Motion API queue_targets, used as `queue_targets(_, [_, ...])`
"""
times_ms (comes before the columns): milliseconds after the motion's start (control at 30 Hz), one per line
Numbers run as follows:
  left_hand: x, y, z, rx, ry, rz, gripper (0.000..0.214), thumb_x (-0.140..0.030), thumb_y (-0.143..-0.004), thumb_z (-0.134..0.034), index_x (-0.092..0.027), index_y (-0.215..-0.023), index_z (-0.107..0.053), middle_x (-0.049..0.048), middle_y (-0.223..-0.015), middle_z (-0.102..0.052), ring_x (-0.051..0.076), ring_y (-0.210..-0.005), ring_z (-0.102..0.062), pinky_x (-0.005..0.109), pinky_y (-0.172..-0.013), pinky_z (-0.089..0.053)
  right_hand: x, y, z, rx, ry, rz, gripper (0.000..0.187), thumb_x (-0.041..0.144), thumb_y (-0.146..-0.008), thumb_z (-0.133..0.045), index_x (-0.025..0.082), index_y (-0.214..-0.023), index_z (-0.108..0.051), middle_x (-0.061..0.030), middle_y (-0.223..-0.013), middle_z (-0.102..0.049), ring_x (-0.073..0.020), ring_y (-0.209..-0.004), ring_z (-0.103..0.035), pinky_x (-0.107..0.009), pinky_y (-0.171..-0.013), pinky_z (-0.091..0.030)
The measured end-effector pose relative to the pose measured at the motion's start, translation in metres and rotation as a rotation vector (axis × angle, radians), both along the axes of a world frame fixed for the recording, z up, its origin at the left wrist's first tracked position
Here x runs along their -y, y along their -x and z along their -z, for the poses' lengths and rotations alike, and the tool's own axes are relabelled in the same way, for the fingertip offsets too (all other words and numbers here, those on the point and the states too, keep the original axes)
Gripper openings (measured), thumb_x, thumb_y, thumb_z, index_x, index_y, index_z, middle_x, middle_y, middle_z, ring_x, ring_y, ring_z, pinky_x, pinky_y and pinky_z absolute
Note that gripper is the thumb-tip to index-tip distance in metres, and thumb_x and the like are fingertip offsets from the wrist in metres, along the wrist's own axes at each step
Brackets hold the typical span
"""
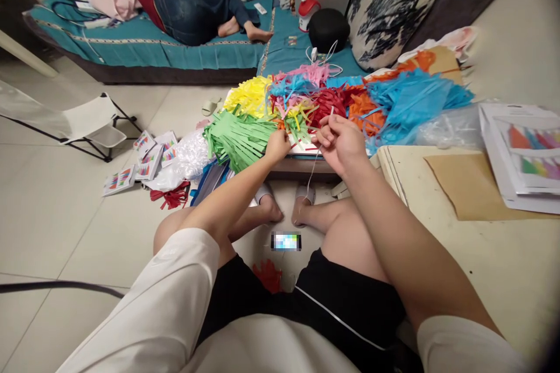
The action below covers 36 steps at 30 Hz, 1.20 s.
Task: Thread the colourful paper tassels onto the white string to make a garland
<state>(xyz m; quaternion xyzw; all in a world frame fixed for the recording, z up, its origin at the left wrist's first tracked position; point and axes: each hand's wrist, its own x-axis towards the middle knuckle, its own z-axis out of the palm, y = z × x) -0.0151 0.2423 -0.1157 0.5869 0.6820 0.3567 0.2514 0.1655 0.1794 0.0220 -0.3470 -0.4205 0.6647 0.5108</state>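
Note:
My left hand (277, 145) is closed in a pinch at the edge of a pile of green paper fringe (238, 137), gripping a thin red strip end. My right hand (339, 143) is closed too, fingers pinched on a thin white string (313, 170) that hangs down toward my feet. Both hands hover close together over a low surface heaped with paper tassels: yellow (249, 96), red (326, 105), orange (363, 111) and blue (411, 99). What exactly sits between the fingertips is too small to see clearly.
A phone (286, 241) lies on the floor between my legs, with red paper scraps (268, 274) near it. Printed cards (144, 157) and a white plastic bag (188, 157) lie left. A brown envelope (468, 186) and packets (525, 151) rest right. A person lies on the sofa (131, 46) behind.

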Motion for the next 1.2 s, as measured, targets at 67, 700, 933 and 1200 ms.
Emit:
queue_targets(67, [0.006,0.005,-0.008,0.046,-0.017,-0.007,0.009,-0.009,-0.089,-0.063,-0.016,-0.083,-0.065,0.0147,-0.096,-0.074,0.024,-0.095,-0.064,0.035,-0.095,-0.044,0.004,0.004,0.000,-0.032,0.014,-0.007,0.027,0.027,-0.107,-0.060,0.022,-0.080,-0.054,0.0096,-0.053,-0.028,-0.0088,-0.046,-0.028,-0.023,-0.064,-0.049])
queue_targets(700, [0.129,-0.038,-0.077,0.947,0.108,0.379,0.076,-0.064,-0.069,-0.094,-0.016,-0.052,-0.038,-0.0046,-0.055,-0.025,0.005,-0.049,-0.027,0.021,-0.049,-0.025,0.011,0.012,0.010,-0.126,0.007,0.233,0.041,0.049,-0.112,-0.060,0.022,-0.082,-0.049,0.0101,-0.056,-0.028,-0.0105,-0.052,-0.025,-0.023,-0.060,-0.040])
queue_targets(933, [0.120,-0.006,-0.061,0.863,0.081,0.268,0.078,-0.073,-0.072,-0.087,-0.016,-0.057,-0.035,-0.0033,-0.052,-0.028,0.007,-0.049,-0.023,0.021,-0.048,-0.025,0.013,0.005,0.003,-0.191,0.050,0.265,0.045,0.054,-0.109,-0.063,0.023,-0.080,-0.049,0.0103,-0.055,-0.024,-0.0112,-0.052,-0.021,-0.024,-0.057,-0.033])
queue_targets(1200, [0.116,0.007,-0.045,0.776,0.081,0.210,0.078,-0.071,-0.078,-0.085,-0.015,-0.059,-0.034,-0.0030,-0.053,-0.025,0.007,-0.051,-0.022,0.017,-0.049,-0.024,0.015,0.004,0.002,-0.198,0.046,0.252,0.040,0.043,-0.111,-0.061,0.023,-0.079,-0.048,0.0107,-0.055,-0.026,-0.0112,-0.052,-0.021,-0.025,-0.058,-0.034])
